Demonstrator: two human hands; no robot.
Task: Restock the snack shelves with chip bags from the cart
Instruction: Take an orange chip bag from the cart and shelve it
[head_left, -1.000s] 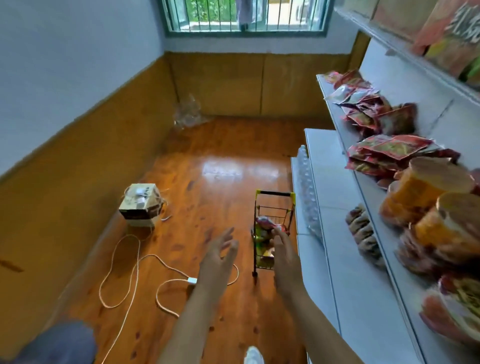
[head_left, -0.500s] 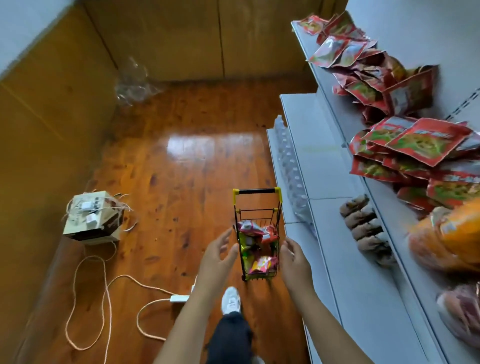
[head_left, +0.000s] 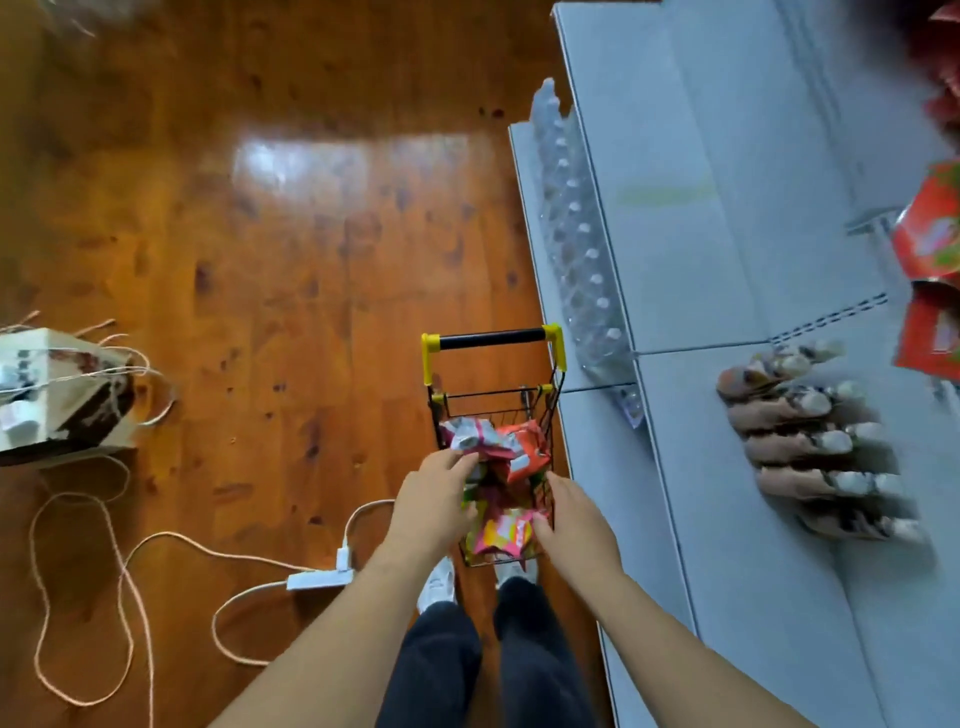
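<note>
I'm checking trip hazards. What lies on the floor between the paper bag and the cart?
In the head view, mostly bare wood floor separates the paper bag from the cart. Nearer the person, a white power strip and looping cords lie there.

Glossy wooden floor (head_left: 270, 218), window glare, grey shelving (head_left: 701, 208)

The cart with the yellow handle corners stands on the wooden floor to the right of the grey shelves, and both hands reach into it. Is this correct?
Not quite: in the head view the cart stands left of the grey shelves, not right. It is on the wooden floor, and the left hand and right hand both reach into it.
</note>
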